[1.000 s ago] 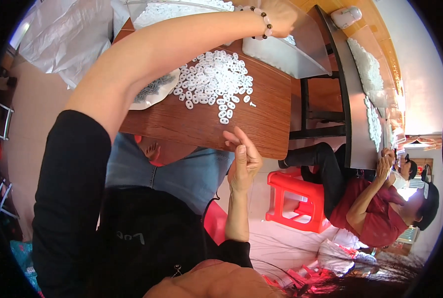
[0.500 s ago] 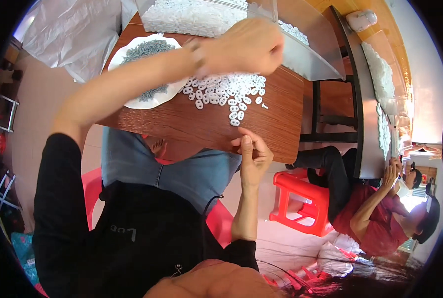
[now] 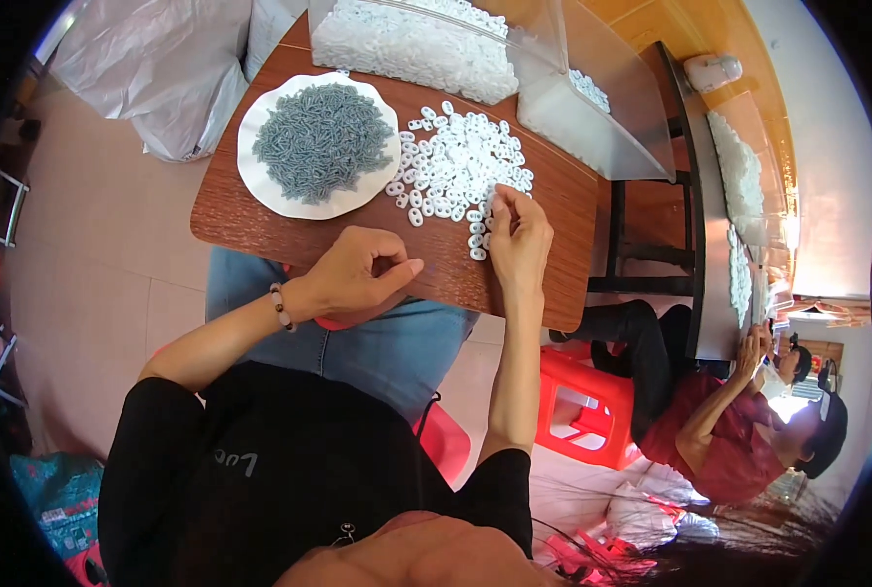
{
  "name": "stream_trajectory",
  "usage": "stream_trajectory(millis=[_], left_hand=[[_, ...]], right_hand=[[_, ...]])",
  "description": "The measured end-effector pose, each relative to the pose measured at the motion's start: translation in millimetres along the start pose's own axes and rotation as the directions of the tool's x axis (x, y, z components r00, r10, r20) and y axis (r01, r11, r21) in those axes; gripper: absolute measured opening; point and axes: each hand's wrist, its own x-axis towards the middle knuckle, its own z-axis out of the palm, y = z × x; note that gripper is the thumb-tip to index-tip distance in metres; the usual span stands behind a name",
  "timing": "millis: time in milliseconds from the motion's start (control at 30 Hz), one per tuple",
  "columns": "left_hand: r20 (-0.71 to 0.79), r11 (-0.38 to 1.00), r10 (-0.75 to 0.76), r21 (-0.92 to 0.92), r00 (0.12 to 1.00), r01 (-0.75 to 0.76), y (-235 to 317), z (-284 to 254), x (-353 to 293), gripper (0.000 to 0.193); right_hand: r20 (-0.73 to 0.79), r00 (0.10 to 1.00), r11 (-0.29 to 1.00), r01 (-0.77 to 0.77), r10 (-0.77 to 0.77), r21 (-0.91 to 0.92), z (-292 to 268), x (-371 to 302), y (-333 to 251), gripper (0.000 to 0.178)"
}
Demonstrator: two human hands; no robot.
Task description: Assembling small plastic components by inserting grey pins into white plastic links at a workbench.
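My left hand (image 3: 353, 271), with a beaded bracelet (image 3: 281, 307) at its wrist, hovers at the table's near edge. Its fingers curl in toward the thumb; whatever they may hold is hidden. At the right side of a pile of small white oval two-hole plastic pieces (image 3: 470, 152), my right hand (image 3: 522, 235) has its thumb and forefinger closed together at the pile's edge. I cannot make out what lies between those fingertips. Left of the pile is a white wavy-rimmed plate (image 3: 250, 147) heaped with small grey screws (image 3: 323, 142).
Clear plastic bins (image 3: 416, 54) of white pieces stand along the far side of the brown wooden table (image 3: 568, 225). A white plastic bag (image 3: 177, 98) hangs at the left. To the right, a person in a red shirt (image 3: 724, 440) works at another table, near a red stool (image 3: 587, 406).
My left hand has come back from the far bins to the near edge, uncovering the plate and pile. My right hand has moved up to the white pieces.
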Motion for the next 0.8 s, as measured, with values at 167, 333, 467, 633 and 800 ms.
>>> stream_trajectory(millis=[167,333,467,633,800], left_hand=[[0.042,0.994,-0.044,-0.103,0.998,0.048,-8,-4,3,0.025],[0.032,0.997,0.002,-0.077,0.999,0.001,-9,-3,5,0.026],[0.021,0.997,-0.003,-0.083,1.0,0.004,-10,-1,7,0.026],[-0.005,0.998,0.032,-0.058,0.999,-0.032,-10,-2,6,0.026],[0.002,0.998,0.062,-0.03,0.998,-0.062,-14,-1,6,0.025]], right_hand=[[-0.024,0.998,0.991,0.057,-0.06,-0.123,4,15,2,0.018],[0.008,0.999,0.987,0.045,-0.045,-0.154,3,21,8,0.02],[0.039,0.999,0.978,0.043,-0.036,-0.205,6,23,5,0.022],[0.053,0.998,0.947,0.047,-0.032,-0.319,8,22,-3,0.022],[0.075,0.997,0.946,-0.002,0.028,-0.325,10,25,-3,0.02]])
